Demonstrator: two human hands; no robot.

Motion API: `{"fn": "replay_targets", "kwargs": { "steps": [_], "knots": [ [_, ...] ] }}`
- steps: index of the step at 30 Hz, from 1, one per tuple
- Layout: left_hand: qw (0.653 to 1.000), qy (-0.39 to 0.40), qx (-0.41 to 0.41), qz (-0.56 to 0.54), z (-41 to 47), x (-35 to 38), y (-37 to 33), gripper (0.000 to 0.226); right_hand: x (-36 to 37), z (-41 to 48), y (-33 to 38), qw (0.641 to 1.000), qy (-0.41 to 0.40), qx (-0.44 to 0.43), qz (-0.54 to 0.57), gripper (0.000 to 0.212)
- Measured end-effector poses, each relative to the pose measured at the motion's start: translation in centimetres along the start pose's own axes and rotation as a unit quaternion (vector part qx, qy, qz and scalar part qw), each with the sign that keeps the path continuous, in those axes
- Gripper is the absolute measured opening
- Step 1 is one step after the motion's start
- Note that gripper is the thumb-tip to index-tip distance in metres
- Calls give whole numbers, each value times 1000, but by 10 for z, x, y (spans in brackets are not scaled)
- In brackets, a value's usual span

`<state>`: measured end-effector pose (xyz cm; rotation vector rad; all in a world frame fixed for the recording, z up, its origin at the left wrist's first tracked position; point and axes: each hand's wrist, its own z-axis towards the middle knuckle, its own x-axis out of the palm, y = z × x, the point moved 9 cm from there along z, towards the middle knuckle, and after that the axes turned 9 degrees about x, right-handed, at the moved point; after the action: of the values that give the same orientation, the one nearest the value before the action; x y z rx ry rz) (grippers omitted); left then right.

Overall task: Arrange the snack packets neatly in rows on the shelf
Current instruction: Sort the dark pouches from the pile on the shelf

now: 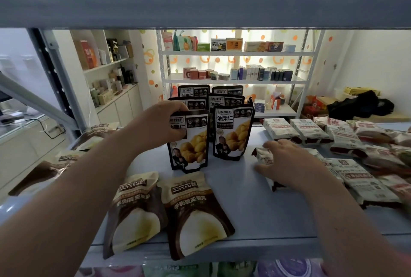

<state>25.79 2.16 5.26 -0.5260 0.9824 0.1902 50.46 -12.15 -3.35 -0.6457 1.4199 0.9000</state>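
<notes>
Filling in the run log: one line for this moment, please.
left hand: grips standing chestnut pouch | right hand: holds white packet | shelf: rows unfinished

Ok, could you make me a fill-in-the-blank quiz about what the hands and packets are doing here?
The left hand grips a black pouch by its ____ edge.
The right hand holds a white packet lying on the ____.
Directly in front of the black pouch, ____ brown pouches lie flat.
Missing words: top, shelf, two.
</notes>
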Motion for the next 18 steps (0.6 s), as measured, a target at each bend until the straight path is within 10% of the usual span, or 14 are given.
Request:
{"fn": "replay_targets", "kwargs": {
  "steps": [7,18],
  "knots": [
    [999,-14,-44,-9,-15,-3,20,58,-37,35,19,905,11,-6,425,53],
    [997,-36,-69,15,-12,-2,33,46,-15,62,33,841,94,-40,531,22]
  ]
}}
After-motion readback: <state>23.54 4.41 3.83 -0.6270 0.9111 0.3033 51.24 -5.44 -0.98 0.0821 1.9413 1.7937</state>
